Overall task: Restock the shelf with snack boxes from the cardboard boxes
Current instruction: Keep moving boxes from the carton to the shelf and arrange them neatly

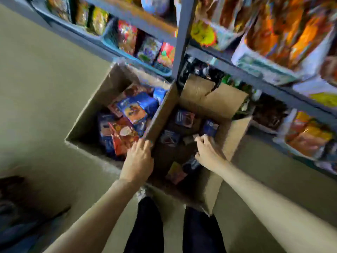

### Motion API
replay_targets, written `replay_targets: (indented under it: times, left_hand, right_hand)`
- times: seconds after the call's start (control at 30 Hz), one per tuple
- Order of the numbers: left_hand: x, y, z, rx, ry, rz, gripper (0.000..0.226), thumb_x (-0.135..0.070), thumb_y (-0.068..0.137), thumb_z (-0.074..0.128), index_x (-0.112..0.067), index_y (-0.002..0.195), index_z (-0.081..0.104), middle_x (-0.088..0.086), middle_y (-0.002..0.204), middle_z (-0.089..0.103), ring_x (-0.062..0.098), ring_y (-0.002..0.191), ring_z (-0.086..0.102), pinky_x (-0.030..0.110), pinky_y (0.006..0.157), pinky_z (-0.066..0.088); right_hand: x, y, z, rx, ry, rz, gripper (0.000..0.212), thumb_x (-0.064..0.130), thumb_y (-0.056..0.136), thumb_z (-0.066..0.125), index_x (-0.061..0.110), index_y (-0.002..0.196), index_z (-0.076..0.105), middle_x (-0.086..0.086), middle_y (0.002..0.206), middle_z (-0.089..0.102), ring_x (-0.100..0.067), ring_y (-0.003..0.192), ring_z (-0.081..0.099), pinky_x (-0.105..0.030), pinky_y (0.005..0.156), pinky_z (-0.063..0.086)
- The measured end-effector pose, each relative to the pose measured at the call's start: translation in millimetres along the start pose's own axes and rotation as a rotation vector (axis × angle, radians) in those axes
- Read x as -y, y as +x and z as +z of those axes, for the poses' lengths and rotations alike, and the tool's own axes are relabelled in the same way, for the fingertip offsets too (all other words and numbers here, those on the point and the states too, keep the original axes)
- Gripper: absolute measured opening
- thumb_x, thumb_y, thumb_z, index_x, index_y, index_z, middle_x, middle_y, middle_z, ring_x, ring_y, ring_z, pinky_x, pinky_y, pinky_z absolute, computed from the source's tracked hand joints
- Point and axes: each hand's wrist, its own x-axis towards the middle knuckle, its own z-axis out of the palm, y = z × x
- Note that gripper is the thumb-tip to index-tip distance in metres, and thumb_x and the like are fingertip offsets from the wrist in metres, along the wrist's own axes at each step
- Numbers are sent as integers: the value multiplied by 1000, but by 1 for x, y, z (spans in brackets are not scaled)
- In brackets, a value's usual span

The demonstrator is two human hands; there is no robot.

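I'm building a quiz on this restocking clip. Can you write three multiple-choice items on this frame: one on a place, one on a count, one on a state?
1. Where is the right hand?
A. On a shelf basket
B. Reaching down into the right cardboard box
C. Flat on the floor

2. How many open cardboard boxes stand on the floor before the shelf?
A. One
B. Two
C. Four

3. How does the left cardboard box stand?
A. Open, with snack boxes in it
B. Taped shut
C. Folded flat

Answers:
1. B, since the fingers curl among the small boxes inside it, though blur hides whether they grip one.
2. B, since the two sit side by side, and the left hand rests on the wall between them.
3. A, since blue and red packs show through its open top.
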Motion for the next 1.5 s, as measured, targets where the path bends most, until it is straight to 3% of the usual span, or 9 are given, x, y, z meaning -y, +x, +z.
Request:
replay_targets:
  times: [0.2, 0.37, 0.53, 0.63, 0.8, 1.0, 1.13, 1.33, 1.5]
  left_hand:
    - [-5, 51, 138, 358, -13, -50, 53, -22, 90, 50, -11, 137, 30, 10, 132, 36, 30, 122, 40, 39, 99, 39]
    - [2, 103, 195, 489, -79, -138, 53, -23, 93, 50, -11, 138, 26, 12, 137, 31, 31, 125, 37, 39, 98, 38]
    - [17, 112, 206, 516, -47, -171, 53, -20, 92, 52, -11, 138, 28, 12, 138, 33, 30, 121, 44, 39, 96, 42]
    - [1, 102, 177, 592, 22, -25, 68, -16, 88, 58, -14, 145, 19, 9, 145, 32, 27, 128, 42, 38, 101, 41]
    - [-55, 89, 43, 541, 189, 203, 89, -30, 80, 67, -15, 147, 11, 3, 147, 33, 25, 134, 33, 40, 107, 30]
    - [-137, 62, -223, 393, 295, 386, 73, -38, 74, 74, -16, 134, 38, 2, 135, 49, 23, 125, 46, 34, 98, 37]
    - [-193, 11, -369, 180, 438, 521, 81, -44, 75, 72, -9, 135, 31, 8, 134, 48, 25, 122, 47, 34, 96, 35]
    - [-255, -67, -533, -257, 367, 734, 85, -26, 72, 78, -3, 138, 31, 15, 133, 50, 26, 122, 48, 24, 90, 31]
    - [-274, -93, -621, -678, 242, 904, 80, -28, 59, 77, -3, 127, 45, 18, 118, 55, 36, 112, 52, 39, 95, 42]
  right_hand:
    - [-32, 90, 147, 336, -591, -207, 54, 17, 97, 39, 17, 148, 20, -12, 154, 16, -33, 142, 14, -48, 112, 17]
    - [-32, 150, 222, 474, -836, -374, 50, 17, 100, 32, 20, 149, 21, -8, 156, 19, -31, 143, 14, -53, 115, 6]
    - [-31, 155, 228, 475, -743, -384, 51, 17, 96, 45, 15, 145, 30, -12, 147, 35, -32, 134, 33, -45, 108, 27]
    - [-29, 139, 163, 566, -538, -291, 78, 28, 76, 74, 13, 141, 33, -13, 140, 41, -33, 127, 41, -42, 97, 40]
    - [-14, 73, -25, 512, -320, -260, 55, 35, 72, 74, 11, 115, 51, -6, 106, 57, -24, 96, 59, -34, 72, 49]
    - [5, -76, -286, 446, -388, -141, 62, 51, 71, 74, 15, 119, 56, 2, 113, 57, -19, 100, 56, -31, 82, 45]
    - [20, -201, -418, 122, -396, -67, 96, 59, 69, 73, 11, 141, 31, -6, 146, 36, -21, 124, 42, -34, 100, 38]
    - [34, -363, -543, -401, -288, -93, 73, 48, 64, 81, 12, 120, 50, -5, 117, 57, -22, 105, 55, -31, 85, 45]
    - [15, -467, -624, -646, 20, -68, 42, 50, 75, 71, 18, 100, 59, -8, 94, 64, -2, 64, 51, -20, 63, 40]
